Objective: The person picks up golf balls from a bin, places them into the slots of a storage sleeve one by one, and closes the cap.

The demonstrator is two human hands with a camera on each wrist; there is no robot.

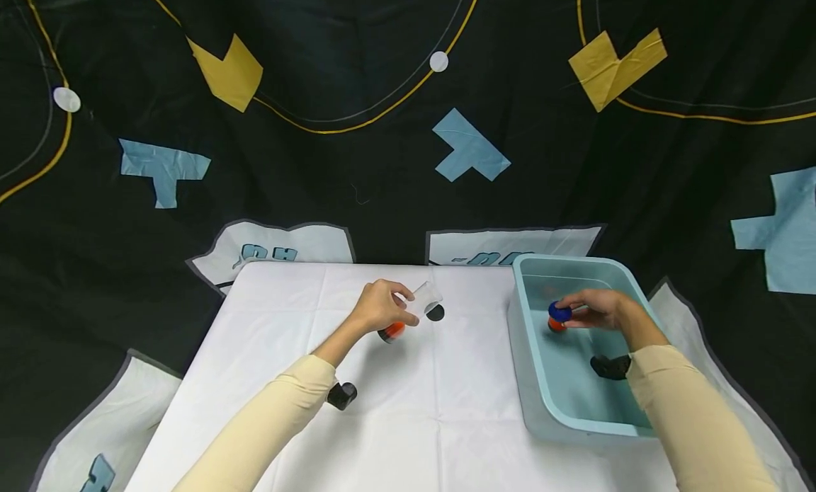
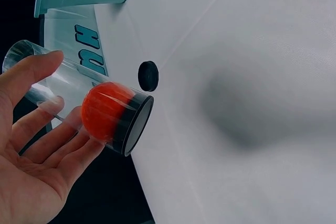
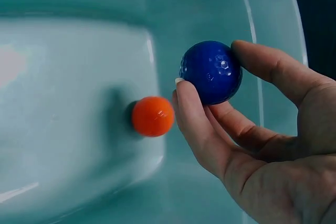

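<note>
My left hand [image 1: 381, 304] grips a clear plastic tube [image 2: 71, 80], held tilted above the table. Inside it an orange ball [image 2: 105, 111] rests against the black end cap [image 2: 137, 124]. A loose round black lid [image 2: 148, 76] is on the white table near the tube's other end in the head view. Over the tub's floor, my right hand [image 1: 596, 309] pinches a shiny blue dimpled ball [image 3: 211, 72] between thumb and fingers. Another orange ball [image 3: 152, 116] sits on the bottom of the tub, close by the blue one.
The light blue tub [image 1: 534, 379] stands at the right side of the white table [image 1: 472, 379]. Its walls surround my right hand. A small black object [image 1: 342, 395] shows beside the left sleeve, another black object [image 1: 610, 367] beside the right wrist. A dark curtain [image 1: 357, 187] hangs behind the table.
</note>
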